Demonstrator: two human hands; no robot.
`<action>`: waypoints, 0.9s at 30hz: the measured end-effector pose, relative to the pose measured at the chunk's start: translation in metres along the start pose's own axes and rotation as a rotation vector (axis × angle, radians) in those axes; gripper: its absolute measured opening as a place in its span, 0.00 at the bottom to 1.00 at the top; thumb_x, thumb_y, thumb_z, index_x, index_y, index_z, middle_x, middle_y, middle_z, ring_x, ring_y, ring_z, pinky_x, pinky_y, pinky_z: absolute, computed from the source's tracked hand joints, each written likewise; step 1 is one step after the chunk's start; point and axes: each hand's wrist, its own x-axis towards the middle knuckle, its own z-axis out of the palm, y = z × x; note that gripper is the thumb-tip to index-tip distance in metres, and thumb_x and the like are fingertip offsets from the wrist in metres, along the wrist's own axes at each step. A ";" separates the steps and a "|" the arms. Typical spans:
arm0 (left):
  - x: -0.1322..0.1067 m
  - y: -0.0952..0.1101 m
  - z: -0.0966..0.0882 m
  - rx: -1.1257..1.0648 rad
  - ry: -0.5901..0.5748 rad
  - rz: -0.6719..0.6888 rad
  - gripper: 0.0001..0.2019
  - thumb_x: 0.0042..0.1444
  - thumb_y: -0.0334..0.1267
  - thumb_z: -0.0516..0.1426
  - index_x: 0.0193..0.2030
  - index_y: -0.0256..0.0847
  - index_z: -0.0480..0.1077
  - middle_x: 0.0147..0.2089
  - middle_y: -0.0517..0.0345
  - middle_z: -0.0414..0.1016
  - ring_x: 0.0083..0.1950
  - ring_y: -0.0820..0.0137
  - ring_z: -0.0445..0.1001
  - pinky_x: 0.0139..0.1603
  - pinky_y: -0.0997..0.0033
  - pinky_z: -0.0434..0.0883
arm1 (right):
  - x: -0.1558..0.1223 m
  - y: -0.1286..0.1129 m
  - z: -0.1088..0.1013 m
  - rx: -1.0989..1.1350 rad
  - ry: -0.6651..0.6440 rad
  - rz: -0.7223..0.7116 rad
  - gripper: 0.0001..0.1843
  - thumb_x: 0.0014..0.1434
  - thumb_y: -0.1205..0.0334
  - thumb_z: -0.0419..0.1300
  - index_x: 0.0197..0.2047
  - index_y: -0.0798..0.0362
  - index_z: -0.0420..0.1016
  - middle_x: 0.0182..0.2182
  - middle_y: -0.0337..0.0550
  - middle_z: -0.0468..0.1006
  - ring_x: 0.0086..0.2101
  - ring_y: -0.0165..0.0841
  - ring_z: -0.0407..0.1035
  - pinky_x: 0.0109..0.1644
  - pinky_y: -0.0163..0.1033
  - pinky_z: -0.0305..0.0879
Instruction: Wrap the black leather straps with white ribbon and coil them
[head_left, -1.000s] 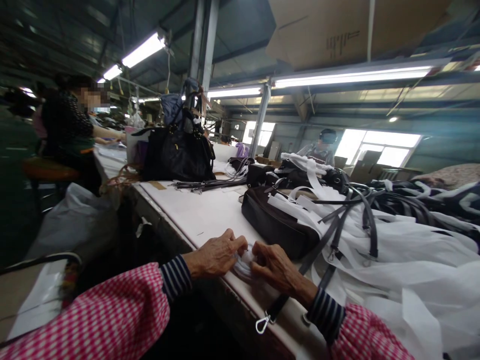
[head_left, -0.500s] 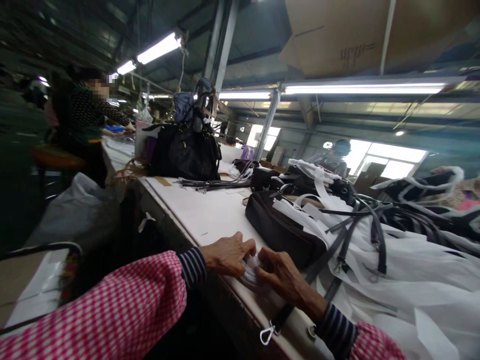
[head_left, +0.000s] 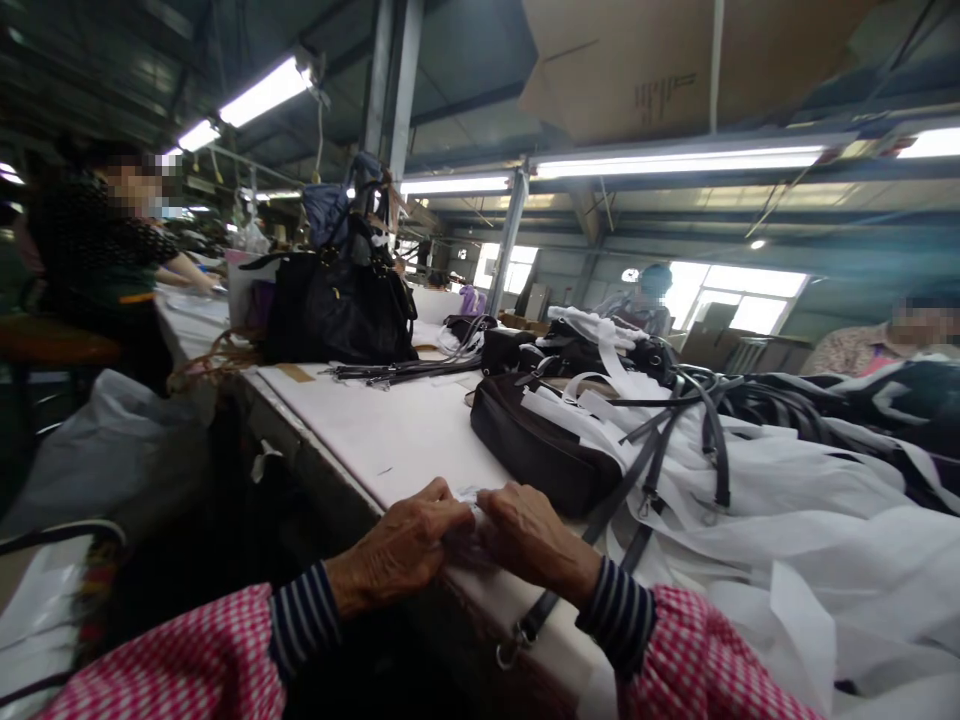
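Observation:
Over the near edge of the white table, my left hand and my right hand meet almost knuckle to knuckle. Both sets of fingers are closed on a piece of crumpled clear plastic, most of it hidden by the hands and blurred. Just beyond my right hand lies a dark handbag with white paper strips on it. A black strap with a metal clasp runs beneath my right forearm and reaches the table edge.
White sheets and more black straps pile up on the right. Larger black bags stand at the table's far left, near a bundle of thin straps. One person sits at left; others are at the back and right.
My view has swung right, so things sit further left. My hands have drawn closer together, the left wrist lower, with the plastic still between them.

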 end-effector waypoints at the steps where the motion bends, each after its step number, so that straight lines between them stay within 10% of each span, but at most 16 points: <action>1: -0.001 -0.001 0.003 0.003 0.023 0.003 0.19 0.46 0.20 0.52 0.42 0.43 0.68 0.43 0.56 0.68 0.48 0.63 0.71 0.48 0.66 0.68 | 0.001 -0.003 -0.001 -0.006 -0.007 -0.034 0.06 0.61 0.67 0.56 0.37 0.55 0.75 0.32 0.51 0.80 0.29 0.36 0.70 0.30 0.42 0.43; 8: -0.008 0.004 0.004 -0.018 0.183 0.034 0.17 0.57 0.20 0.52 0.48 0.42 0.71 0.47 0.54 0.75 0.53 0.61 0.70 0.55 0.61 0.69 | 0.000 -0.010 0.000 0.007 -0.033 -0.168 0.08 0.60 0.72 0.56 0.41 0.59 0.75 0.37 0.55 0.79 0.34 0.40 0.72 0.32 0.41 0.54; 18: -0.005 0.013 -0.002 0.292 -0.061 0.053 0.22 0.63 0.29 0.60 0.63 0.45 0.67 0.58 0.53 0.71 0.60 0.58 0.65 0.63 0.55 0.69 | -0.032 0.018 0.021 0.380 0.115 -0.106 0.14 0.66 0.74 0.53 0.52 0.54 0.71 0.41 0.44 0.69 0.40 0.35 0.65 0.45 0.39 0.63; 27: 0.006 0.027 0.001 0.448 -0.111 0.114 0.17 0.63 0.23 0.50 0.55 0.40 0.70 0.54 0.52 0.74 0.55 0.57 0.68 0.55 0.52 0.72 | -0.032 -0.001 0.032 -0.038 0.169 -0.222 0.02 0.64 0.70 0.57 0.39 0.56 0.71 0.44 0.51 0.71 0.44 0.44 0.61 0.38 0.46 0.61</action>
